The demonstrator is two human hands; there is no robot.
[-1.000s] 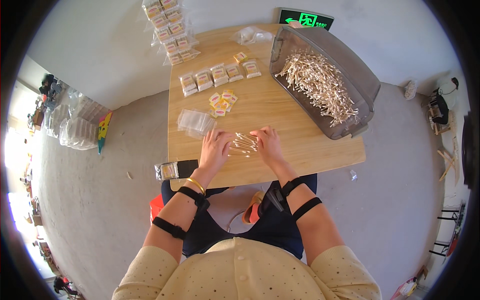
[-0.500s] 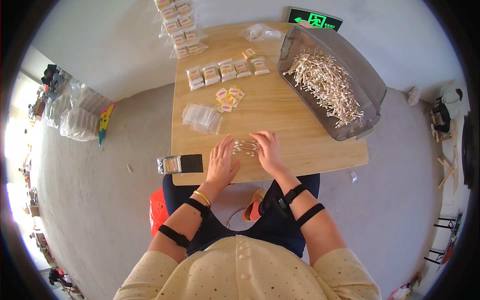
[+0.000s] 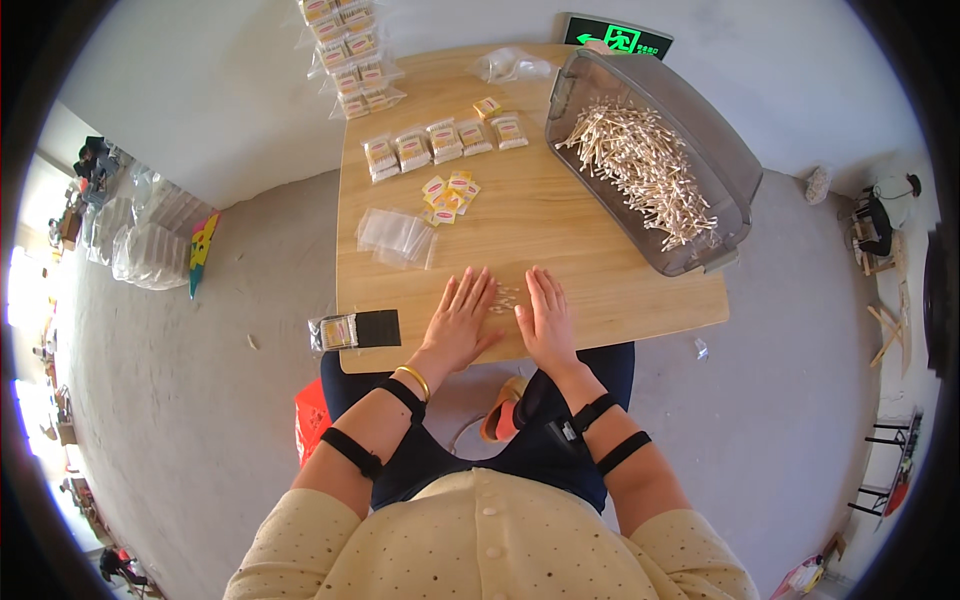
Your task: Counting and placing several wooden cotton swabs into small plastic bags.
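Flat on the wooden table (image 3: 620, 300), near its front edge, a small group of cotton swabs (image 3: 506, 298) lies between my hands. My left hand (image 3: 462, 318) rests palm down with straight fingers, partly covering the swabs' left side. On the other side, my right hand (image 3: 547, 325) is also palm down, its fingers extended and the thumb close to the swab ends. Neither hand grips anything. Clear plastic bags (image 3: 397, 238) lie beyond my left hand, with printed yellow-and-white cards (image 3: 450, 197) farther back.
A grey translucent bin (image 3: 735, 190) of loose cotton swabs stands at the back right. Several filled swab packs (image 3: 445, 141) form a row at the back, near hanging packs (image 3: 350, 60). A packed bag on a black pad (image 3: 378, 328) sits at the front left edge.
My fingers have straightened and flattened beside the swabs, and my left hand now covers more of them. The view has shifted slightly.
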